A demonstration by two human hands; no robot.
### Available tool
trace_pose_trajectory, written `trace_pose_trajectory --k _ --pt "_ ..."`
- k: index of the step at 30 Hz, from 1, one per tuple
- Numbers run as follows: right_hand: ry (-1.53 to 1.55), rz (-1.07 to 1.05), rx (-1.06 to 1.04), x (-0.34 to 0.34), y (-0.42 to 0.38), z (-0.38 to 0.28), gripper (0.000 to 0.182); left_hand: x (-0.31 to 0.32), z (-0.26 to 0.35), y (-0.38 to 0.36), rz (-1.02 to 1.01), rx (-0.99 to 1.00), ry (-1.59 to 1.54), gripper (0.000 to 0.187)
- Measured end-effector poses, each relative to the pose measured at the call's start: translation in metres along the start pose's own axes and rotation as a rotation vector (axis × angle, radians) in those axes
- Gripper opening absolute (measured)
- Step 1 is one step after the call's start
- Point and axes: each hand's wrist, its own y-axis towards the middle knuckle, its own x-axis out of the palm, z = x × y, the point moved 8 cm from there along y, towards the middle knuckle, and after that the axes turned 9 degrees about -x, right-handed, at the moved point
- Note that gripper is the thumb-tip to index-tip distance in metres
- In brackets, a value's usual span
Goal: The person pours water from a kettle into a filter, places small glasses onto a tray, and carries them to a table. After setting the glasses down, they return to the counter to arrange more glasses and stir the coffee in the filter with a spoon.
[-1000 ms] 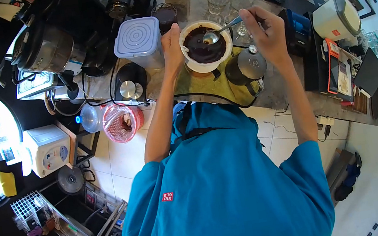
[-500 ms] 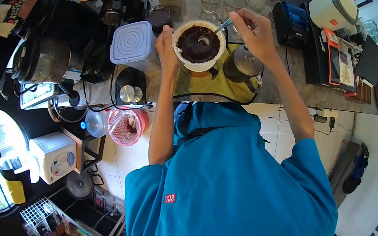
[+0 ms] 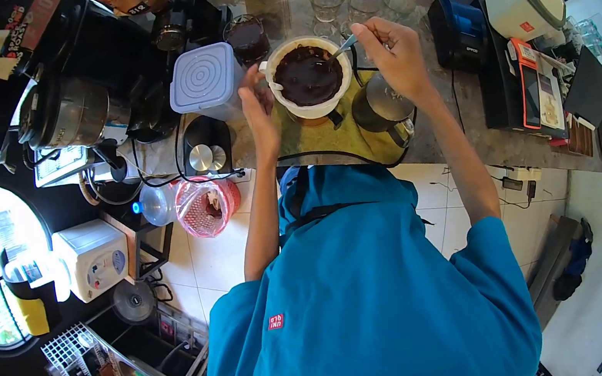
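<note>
The white dripper [image 3: 315, 111], nearly full of dark liquid [image 3: 307, 78], stands above the olive cloth [image 3: 303, 138]; the right hand [image 3: 399, 55] pinches the dipped spoon [image 3: 346, 44]. Brisk stirring could slop it, the left hand [image 3: 260, 120] being half open alongside (contact unclear).

Glossy metal spoon [image 3: 345, 46]; matt cloth [image 3: 313, 137] beneath.

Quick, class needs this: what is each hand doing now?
Left hand: loosely curled beside the white bowl; whether it grips cannot be told.
Right hand: closed, holding the spoon.
</note>
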Motion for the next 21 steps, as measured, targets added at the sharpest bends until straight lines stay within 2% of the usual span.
trace_pose_trajectory --k 5,7,8,10,14,16,21 --pt "0.036 -0.009 -0.016 0.002 0.003 0.006 0.032 -0.018 -0.021 -0.029 -0.061 0.034 0.103 0.07" --pt "0.035 -0.013 -0.025 0.002 0.004 0.004 0.032 -0.012 -0.009 -0.041 -0.137 0.161 0.41 0.083" --pt "0.031 -0.016 -0.034 0.002 0.005 0.002 0.032 -0.014 -0.008 -0.041 -0.137 0.161 0.411 0.083" --pt "0.042 -0.018 -0.04 0.001 0.006 0.002 0.031 -0.002 -0.01 -0.045 -0.23 0.302 0.934 0.098" --pt "0.022 -0.057 -0.023 0.001 0.007 0.0 0.029 0.004 -0.023 -0.031 -0.381 0.338 1.044 0.107" --pt "0.006 -0.061 -0.051 -0.001 0.007 0.003 0.029 0.013 -0.023 -0.026 -0.454 0.428 1.089 0.106" --pt "0.014 -0.052 -0.062 -0.002 0.005 0.0 0.029 0.026 -0.03 -0.01 -0.55 0.372 1.113 0.096"
